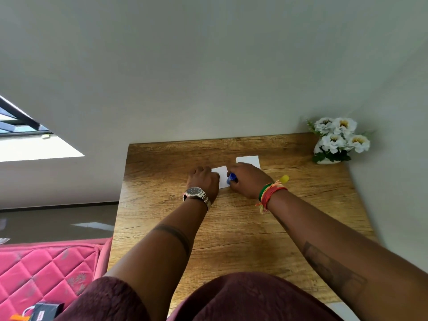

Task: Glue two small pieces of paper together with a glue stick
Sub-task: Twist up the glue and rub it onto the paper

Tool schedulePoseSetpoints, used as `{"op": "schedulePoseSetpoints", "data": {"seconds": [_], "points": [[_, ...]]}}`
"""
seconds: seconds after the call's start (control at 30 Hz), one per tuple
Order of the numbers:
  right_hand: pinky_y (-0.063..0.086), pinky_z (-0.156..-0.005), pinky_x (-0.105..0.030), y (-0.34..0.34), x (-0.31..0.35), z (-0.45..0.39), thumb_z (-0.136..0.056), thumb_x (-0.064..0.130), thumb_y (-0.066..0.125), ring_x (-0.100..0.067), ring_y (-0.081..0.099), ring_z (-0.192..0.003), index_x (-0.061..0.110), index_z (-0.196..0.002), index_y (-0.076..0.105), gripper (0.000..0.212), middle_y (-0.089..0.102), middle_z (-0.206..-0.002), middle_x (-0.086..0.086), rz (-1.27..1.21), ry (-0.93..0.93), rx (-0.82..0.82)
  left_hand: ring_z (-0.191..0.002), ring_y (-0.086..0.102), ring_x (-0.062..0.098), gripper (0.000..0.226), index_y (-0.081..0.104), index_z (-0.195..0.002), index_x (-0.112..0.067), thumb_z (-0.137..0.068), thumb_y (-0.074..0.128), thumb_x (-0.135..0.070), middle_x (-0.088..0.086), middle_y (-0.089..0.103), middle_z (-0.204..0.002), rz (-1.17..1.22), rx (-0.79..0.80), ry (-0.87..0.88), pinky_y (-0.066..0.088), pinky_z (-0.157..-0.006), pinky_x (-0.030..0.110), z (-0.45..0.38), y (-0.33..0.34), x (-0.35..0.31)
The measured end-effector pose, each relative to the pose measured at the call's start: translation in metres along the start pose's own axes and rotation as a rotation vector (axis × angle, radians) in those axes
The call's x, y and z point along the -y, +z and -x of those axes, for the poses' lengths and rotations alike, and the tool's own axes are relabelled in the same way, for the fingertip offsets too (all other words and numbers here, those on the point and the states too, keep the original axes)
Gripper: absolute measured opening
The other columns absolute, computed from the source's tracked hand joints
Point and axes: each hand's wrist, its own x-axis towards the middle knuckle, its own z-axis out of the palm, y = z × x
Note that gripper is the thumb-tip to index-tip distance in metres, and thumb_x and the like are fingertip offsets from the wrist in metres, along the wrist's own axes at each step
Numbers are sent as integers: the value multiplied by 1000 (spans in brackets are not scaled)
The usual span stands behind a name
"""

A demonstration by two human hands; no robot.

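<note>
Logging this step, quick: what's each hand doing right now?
Left hand: presses the paper, fingers curled.
Right hand: holds the glue stick.
</note>
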Motion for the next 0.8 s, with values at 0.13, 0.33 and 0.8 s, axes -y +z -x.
{"op": "schedulePoseSetpoints", "data": {"seconds": [0.13,0.33,0.8], "points": [[35,-57,-25,-6,-2,5,-86,35,68,-17,57,-78,21,-96,68,17,59,-85,5,-52,51,1,-106,53,32,24,70,-109,-22,-95,52,-29,9,57,-114,25,16,-10,43,-87,44,-2,-2,0],[39,-55,-24,-17,-18,8,-82,28,68,-11,57,-68,26,-100,69,18,60,-79,8,-389,301,-162,-113,50,35,25,66,-111,-11,-87,65,-20,14,53,-128,13,3,48,44,-91,45,-1,-9,-7],[47,-73,-31,-1,-9,5,-88,25,66,-23,61,-87,13,-115,68,29,66,-98,-5,-374,310,-174,-119,40,30,36,64,-116,-19,-90,60,-43,7,44,-135,-55,-126,-7,31,-93,43,7,4,5]]}}
